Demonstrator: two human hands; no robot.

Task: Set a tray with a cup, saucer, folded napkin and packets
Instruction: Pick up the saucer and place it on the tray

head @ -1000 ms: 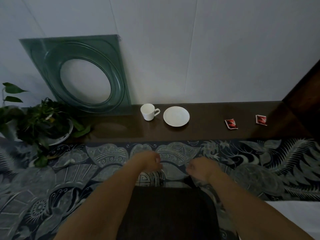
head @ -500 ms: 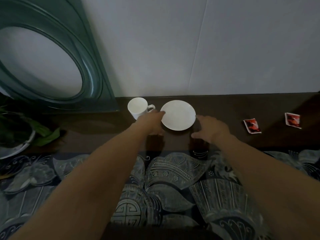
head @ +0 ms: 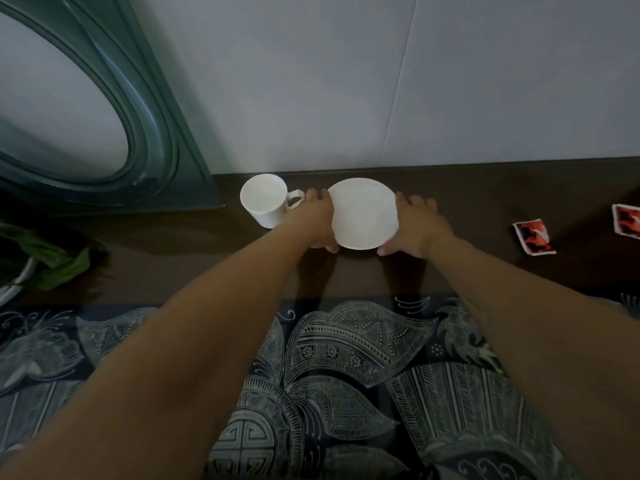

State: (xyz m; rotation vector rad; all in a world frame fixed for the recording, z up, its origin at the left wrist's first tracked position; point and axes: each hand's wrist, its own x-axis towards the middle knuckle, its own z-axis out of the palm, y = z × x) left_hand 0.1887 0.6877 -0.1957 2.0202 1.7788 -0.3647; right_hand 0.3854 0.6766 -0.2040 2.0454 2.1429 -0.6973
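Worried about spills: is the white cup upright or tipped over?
Upright: the cup stands on the dark tabletop, its round mouth facing up, handle toward the saucer.

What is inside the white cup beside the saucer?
The cup looks empty: only white inner wall shows. Its very bottom is not clearly visible from this angle. The left hand partly covers its handle.
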